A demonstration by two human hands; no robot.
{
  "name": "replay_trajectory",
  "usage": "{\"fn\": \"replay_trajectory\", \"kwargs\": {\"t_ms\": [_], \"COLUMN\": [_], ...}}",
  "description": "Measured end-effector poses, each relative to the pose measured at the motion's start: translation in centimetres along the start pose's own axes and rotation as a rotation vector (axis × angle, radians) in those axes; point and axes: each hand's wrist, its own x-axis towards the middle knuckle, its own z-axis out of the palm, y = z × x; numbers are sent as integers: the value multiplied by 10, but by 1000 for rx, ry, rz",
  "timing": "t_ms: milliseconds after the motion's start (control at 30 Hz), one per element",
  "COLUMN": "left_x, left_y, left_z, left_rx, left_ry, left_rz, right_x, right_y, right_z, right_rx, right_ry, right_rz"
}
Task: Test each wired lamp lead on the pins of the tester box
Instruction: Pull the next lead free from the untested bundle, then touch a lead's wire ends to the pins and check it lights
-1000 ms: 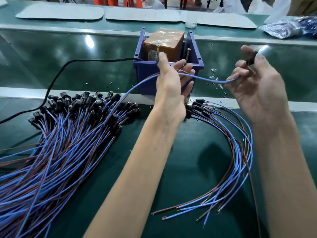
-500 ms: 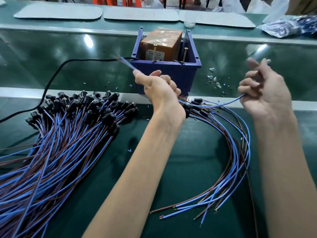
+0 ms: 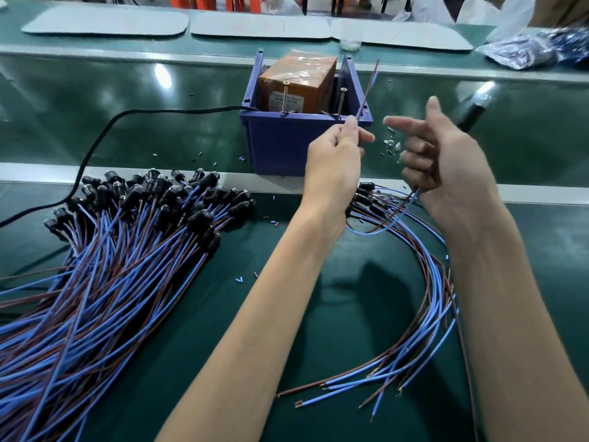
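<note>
While the left hand (image 3: 334, 167) pinches one lamp lead (image 3: 366, 94) between thumb and forefinger, its ends pointing up just right of the pins (image 3: 341, 102) of the tester box (image 3: 287, 145) at upper centre, the right hand (image 3: 446, 164) curls its lower fingers round the same lead, whose blurred black lamp (image 3: 475, 113) pokes out behind it; the wire sags in a loop between them. A big pile of leads (image 3: 111, 250) fills the lower left, a smaller bundle (image 3: 430, 298) the lower right, and a black cable (image 3: 105, 135) enters the box from the left
</note>
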Motion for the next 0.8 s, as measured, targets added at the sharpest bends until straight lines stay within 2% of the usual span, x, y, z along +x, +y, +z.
{"fn": "replay_trajectory", "kwargs": {"t_ms": [133,333,533,633,800], "left_x": [0,5,14,18,22], "left_y": [-3,-8,-6,-3,6], "left_z": [0,-6,-22,-34,-57], "left_rx": [108,314,434,404,359], "left_ry": [-72,-96,79,117,242], "left_rz": [10,63,169,186,262], "right_x": [-6,-10,-10,-9,-8], "right_y": [9,13,14,15,17], "right_z": [12,21,21,22,19], "right_rx": [-128,-90,-175,-137,-238], "right_ry": [4,69,44,42,53], "right_rz": [-69,-47,-60,-53,-72]}}
